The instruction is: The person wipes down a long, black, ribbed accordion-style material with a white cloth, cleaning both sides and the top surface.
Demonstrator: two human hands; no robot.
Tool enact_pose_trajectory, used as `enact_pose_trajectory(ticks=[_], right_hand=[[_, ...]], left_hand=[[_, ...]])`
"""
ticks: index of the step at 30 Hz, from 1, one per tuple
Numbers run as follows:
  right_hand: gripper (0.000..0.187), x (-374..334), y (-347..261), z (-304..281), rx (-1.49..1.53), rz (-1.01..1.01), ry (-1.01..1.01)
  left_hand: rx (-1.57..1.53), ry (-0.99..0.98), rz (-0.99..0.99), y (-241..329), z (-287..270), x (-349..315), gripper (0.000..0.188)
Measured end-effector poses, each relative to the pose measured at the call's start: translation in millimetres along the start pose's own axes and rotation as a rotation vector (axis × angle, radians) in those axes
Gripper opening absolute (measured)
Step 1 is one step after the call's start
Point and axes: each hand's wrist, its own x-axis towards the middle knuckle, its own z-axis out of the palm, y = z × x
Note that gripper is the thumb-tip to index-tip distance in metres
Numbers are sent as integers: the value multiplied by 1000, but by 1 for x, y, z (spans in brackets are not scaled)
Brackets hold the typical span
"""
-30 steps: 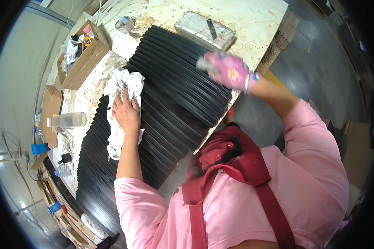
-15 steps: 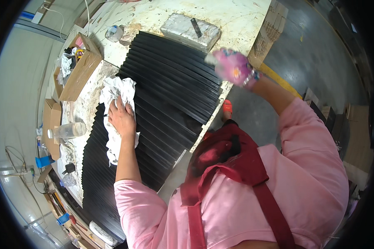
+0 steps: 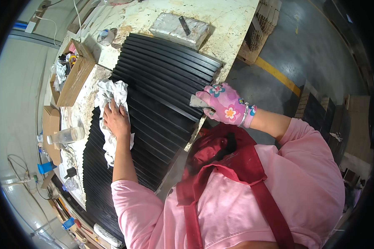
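Long black ribbed strips (image 3: 153,95) lie side by side across the table. Bare, my left hand (image 3: 116,119) rests with fingers spread on a crumpled white cloth (image 3: 111,145), which lies over the strips. My right hand (image 3: 226,104) wears a pink flowered glove. Between its thumb and fingers it pinches a small greyish-white wad (image 3: 198,101), perhaps folded cloth. That wad is at the right ends of the strips, by the table's near edge; whether it presses on them I cannot tell.
A wrapped block (image 3: 180,30) with a short black piece on top sits beyond the strips. At left stand an open cardboard box (image 3: 77,79) of odds and ends and a clear bottle (image 3: 66,135). A tape roll (image 3: 107,37) lies farther back. Stacked slats (image 3: 262,31) stand beyond the table's right edge.
My right hand has come down and left, from above the floor side to the strip ends. My left hand stays on the white cloth. The whole view has shifted slightly.
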Motion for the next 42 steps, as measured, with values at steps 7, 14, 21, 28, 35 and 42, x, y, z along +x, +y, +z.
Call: enact_pose_trajectory(ticks=[7, 14, 21, 28, 35, 42], right_hand=[[33, 18, 23, -4, -112, 254, 174], [37, 31, 4, 7, 85, 44, 86], [44, 28, 40, -27, 134, 200, 433], [73, 17, 22, 8, -67, 353, 145], [47, 22, 43, 5, 114, 213, 362], [46, 27, 36, -2, 13, 152, 217]], left_hand=[[18, 28, 8, 3, -3, 4, 44], [39, 24, 20, -3, 3, 1, 45], [14, 52, 49, -4, 4, 3, 45], [18, 45, 42, -2, 4, 2, 45], [15, 55, 43, -4, 2, 0, 44], [-15, 11, 22, -1, -1, 0, 45]])
